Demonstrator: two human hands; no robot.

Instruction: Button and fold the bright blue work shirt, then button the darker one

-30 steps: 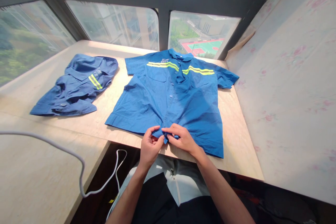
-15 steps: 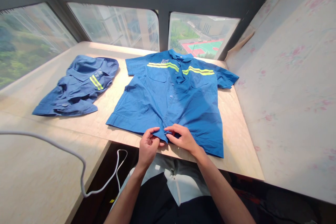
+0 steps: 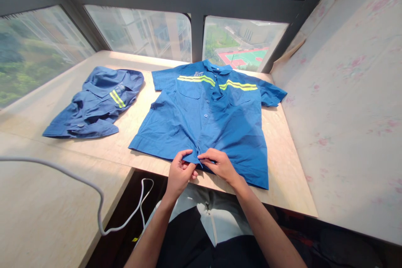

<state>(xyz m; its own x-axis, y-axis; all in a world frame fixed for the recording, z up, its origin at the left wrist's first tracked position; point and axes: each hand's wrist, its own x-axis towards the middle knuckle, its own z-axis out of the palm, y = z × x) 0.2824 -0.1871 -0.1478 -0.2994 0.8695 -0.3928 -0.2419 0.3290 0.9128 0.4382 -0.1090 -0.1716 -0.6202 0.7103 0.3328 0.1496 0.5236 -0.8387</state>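
A blue short-sleeved work shirt [image 3: 185,113] with yellow reflective stripes lies spread face up, its collar toward the window and its hem toward me. Buttons run down its front, and the upper front gapes a little below the collar. At the middle of the hem, my left hand [image 3: 182,171] pinches one front corner between thumb and fingers. My right hand [image 3: 220,165] is closed on the opposite front edge, its fingertips almost meeting those of the left. Whatever lies between the fingertips, such as a button, is too small to make out.
Another blue striped work shirt [image 3: 97,104] lies crumpled at the left on the pale tabletop [image 3: 292,176]. A white cable [image 3: 100,205] loops over the table's left part and hangs into the gap. Windows [image 3: 138,31] stand behind, and a flowered wall [image 3: 354,104] borders the right.
The fingers have shifted slightly at the hem, and the front corner held by my left hand hangs down less. The whole view has moved a little; both shirts lie as before.
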